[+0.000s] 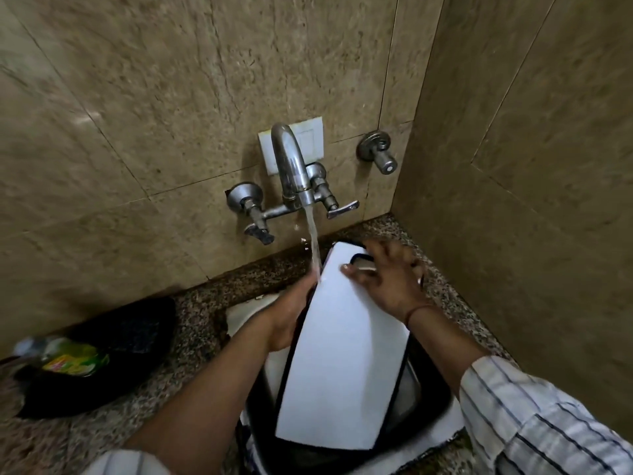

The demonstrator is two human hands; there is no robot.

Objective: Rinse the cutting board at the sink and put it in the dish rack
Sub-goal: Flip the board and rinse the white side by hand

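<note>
A white cutting board (pixel 337 354) with a dark rim and a handle slot at its far end stands tilted in the steel sink (pixel 428 392). Water runs from the chrome tap (pixel 291 166) and strikes the board's upper left edge. My left hand (pixel 291 317) grips the board's left edge from behind, right under the stream. My right hand (pixel 387 279) lies on the board's face near the handle slot, fingers spread. No dish rack is in view.
A green dish-soap bottle (pixel 68 359) lies on a black mat (pixel 113 351) on the speckled granite counter (pixel 198 323) to the left. A second valve (pixel 378 154) and a switch plate (pixel 308 142) sit on the tiled wall. A tiled side wall closes in on the right.
</note>
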